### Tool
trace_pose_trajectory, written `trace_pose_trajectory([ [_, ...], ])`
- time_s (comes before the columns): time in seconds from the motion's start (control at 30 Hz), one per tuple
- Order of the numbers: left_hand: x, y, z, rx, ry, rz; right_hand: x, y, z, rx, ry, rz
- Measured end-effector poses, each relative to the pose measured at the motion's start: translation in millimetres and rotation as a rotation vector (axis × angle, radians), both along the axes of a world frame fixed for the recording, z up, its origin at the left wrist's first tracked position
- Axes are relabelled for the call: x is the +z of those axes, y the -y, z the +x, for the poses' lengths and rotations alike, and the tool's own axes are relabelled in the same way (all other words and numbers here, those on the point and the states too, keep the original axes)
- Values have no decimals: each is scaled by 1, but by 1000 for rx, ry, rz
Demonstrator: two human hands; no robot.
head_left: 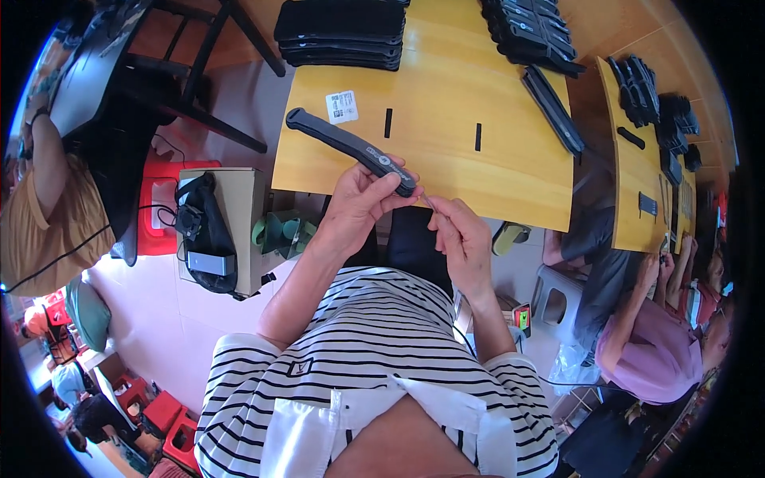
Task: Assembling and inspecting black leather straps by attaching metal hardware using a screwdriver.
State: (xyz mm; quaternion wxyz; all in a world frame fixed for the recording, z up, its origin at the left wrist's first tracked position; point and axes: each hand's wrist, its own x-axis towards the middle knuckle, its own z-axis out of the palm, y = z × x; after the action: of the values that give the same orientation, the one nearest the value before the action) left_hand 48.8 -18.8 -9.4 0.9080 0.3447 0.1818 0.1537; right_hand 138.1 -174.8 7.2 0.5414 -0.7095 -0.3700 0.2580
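My left hand point(360, 197) is closed around one end of a long, flat black strap-like piece point(339, 139) with pale printing. Its rounded far end reaches up and left over the near part of the yellow table point(434, 103). The left thumb presses on the piece near its lower right end. Close beside that end, my right hand point(462, 237) pinches a thin metal tool point(429, 205). The tool points toward the strap's end; its exact kind is too small to make out, and whether its tip touches the strap I cannot tell.
Stacked black pieces point(341, 36) lie at the table's far left, more point(532, 36) at the far right. A black strip point(554, 110) rests near the right edge, a white label point(342, 106) at left. A cardboard box point(253, 215) stands left; a co-worker in purple point(653, 350) sits right.
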Motion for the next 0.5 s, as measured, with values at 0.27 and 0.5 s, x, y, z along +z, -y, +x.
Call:
trace_pose_trajectory([
  [0.27, 5, 0, -4, 35, -32, 72, 24, -13, -7, -14, -51, -47],
  [0.5, 3, 1, -4, 59, -34, 108, 19, -13, -7, 9, 15, -68],
])
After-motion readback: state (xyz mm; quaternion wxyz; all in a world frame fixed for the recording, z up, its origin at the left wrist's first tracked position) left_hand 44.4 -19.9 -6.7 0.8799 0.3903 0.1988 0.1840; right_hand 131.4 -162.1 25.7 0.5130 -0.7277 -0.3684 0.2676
